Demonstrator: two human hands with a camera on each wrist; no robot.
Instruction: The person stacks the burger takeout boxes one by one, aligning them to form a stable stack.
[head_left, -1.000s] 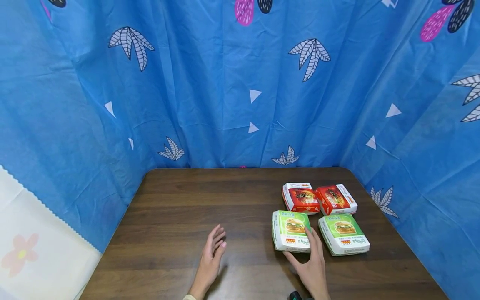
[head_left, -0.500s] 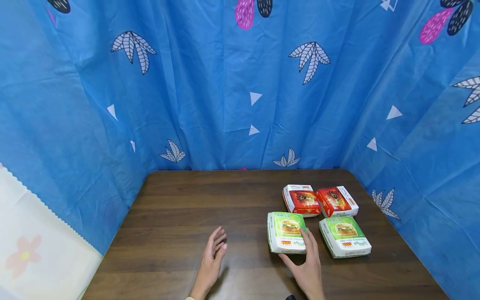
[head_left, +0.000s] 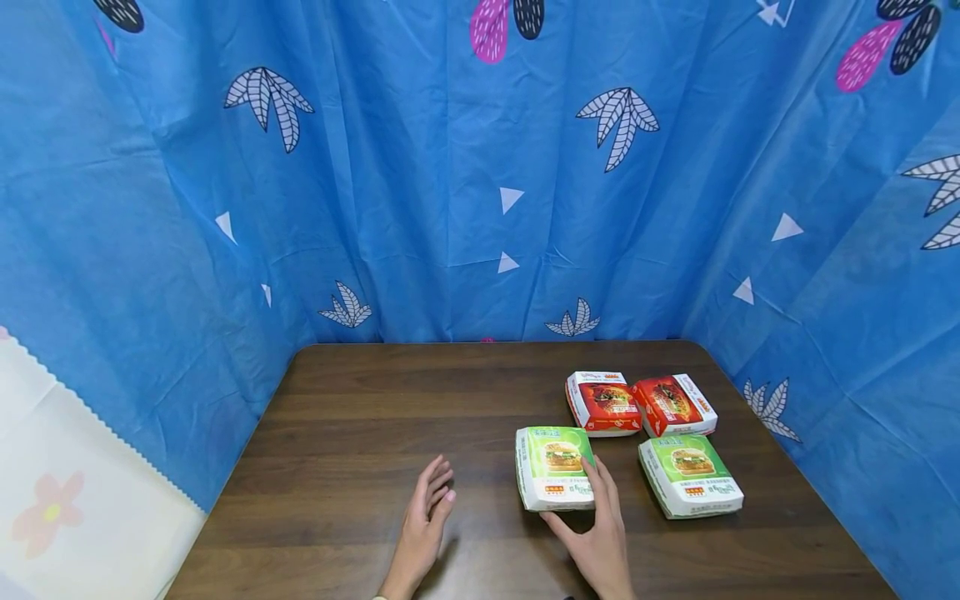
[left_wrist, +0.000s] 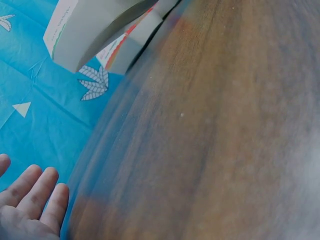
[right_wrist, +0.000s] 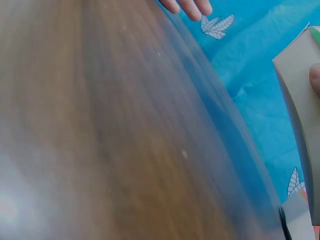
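A green-and-white burger box (head_left: 557, 468) is held by my right hand (head_left: 595, 533), thumb at its near side and fingers along its right edge. The left wrist view has this box (left_wrist: 92, 30) raised over the tabletop. In the right wrist view the thumb (right_wrist: 315, 79) presses the box's pale side (right_wrist: 302, 107). My left hand (head_left: 422, 525) hovers to the left of the box, fingers extended and nothing in it; its fingers (left_wrist: 34, 192) show against the blue cloth in the left wrist view.
Another green-and-white burger box (head_left: 691, 475) lies on the brown wooden table (head_left: 375, 417) at the right. Behind it sit two red-and-white burger boxes, one left (head_left: 604, 403) and one right (head_left: 674, 404). A blue patterned curtain (head_left: 420, 167) hangs along the table's far edge and sides.
My right hand has carried the green-and-white burger box leftward, widening the gap to the other green one. The left hand has stayed nearly in place.
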